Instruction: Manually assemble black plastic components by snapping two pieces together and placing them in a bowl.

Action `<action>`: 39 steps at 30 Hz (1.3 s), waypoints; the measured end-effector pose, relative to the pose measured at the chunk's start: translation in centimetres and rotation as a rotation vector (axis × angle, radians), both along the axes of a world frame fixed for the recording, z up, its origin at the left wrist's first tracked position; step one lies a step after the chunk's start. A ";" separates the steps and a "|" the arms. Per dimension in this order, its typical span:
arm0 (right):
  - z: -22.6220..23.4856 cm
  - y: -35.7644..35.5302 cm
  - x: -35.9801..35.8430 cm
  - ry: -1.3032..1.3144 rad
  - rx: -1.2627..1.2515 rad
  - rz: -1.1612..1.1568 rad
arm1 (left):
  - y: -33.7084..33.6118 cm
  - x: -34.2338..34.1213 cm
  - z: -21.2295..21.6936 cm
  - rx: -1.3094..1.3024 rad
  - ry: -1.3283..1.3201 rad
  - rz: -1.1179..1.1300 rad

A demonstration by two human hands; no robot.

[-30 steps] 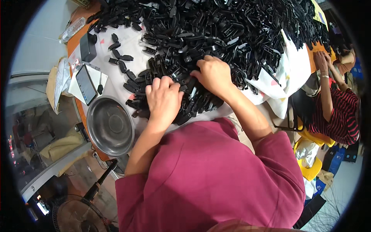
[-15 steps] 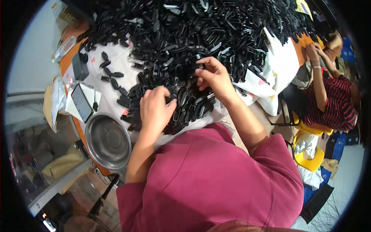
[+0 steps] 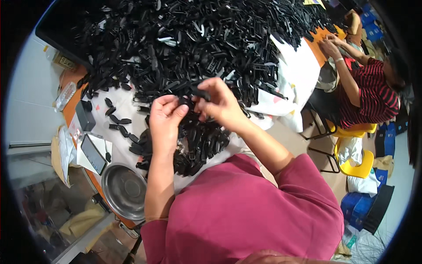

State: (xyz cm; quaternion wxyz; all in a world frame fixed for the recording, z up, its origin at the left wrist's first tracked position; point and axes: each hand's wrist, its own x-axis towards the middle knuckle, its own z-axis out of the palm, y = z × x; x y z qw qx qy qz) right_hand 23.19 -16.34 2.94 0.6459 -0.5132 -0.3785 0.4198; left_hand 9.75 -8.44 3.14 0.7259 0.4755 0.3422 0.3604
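Over the near part of a huge heap of small black plastic parts, my two hands are held close together. My right hand is closed, its thumb and fingers pinching a dark, elongated black part. Beside it on the left, my left hand has thumb and fingertips pressed together. Whatever is between those fingertips blends into the dark pile behind. Below the hands lies a smaller group of black parts, near the table's edge by my body. Several loose black parts trail across the white cloth to the left.
A round metal bowl stands at the left table edge. Beyond it are a phone, a dark box and a clear plastic bottle. At the right, a person in a striped shirt works at the table, near yellow stools.
My left hand has risen off the near parts and come up beside my right hand, its fingertips now pinched. My right hand has shifted left. The whole view has also shifted.
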 end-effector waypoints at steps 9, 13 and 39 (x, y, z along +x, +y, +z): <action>1.0 -0.6 -0.1 -0.601 0.309 0.019 | -0.3 -0.5 0.5 0.156 -0.092 -0.101; 0.9 -0.7 -0.3 -0.544 0.318 -0.021 | -0.3 0.0 1.1 0.176 -0.104 -0.085; 3.0 -0.1 4.6 -0.915 0.276 -0.174 | 3.4 3.9 3.5 0.843 0.301 -0.237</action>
